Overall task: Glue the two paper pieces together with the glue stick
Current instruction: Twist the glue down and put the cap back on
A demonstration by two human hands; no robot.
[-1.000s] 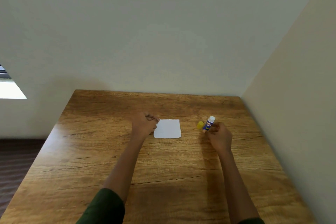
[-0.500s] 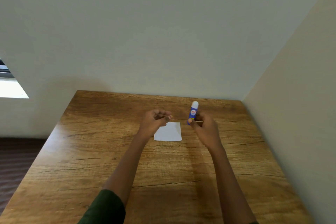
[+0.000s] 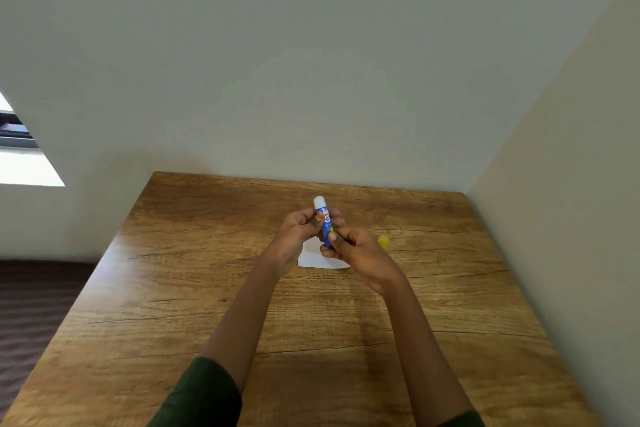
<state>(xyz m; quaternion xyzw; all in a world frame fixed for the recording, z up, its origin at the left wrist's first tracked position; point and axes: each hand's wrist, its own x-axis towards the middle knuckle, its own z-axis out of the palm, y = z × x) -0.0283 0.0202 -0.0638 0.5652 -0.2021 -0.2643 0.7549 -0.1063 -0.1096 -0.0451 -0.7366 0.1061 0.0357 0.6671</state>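
Note:
A blue glue stick with its white tip uncovered points up, raised above the table. My left hand pinches its upper barrel and my right hand grips its lower end. White paper lies flat on the wooden table under both hands, partly hidden by them. I cannot tell whether it is one sheet or two. The yellow cap lies on the table just right of my right hand.
A wall runs along the table's far edge and another along its right side. A window is at the far left, and dark floor shows past the table's left edge.
My right hand lifted the glue stick from beside the cap and carried it left over the paper. My left hand rose off the paper and took hold of the stick too.

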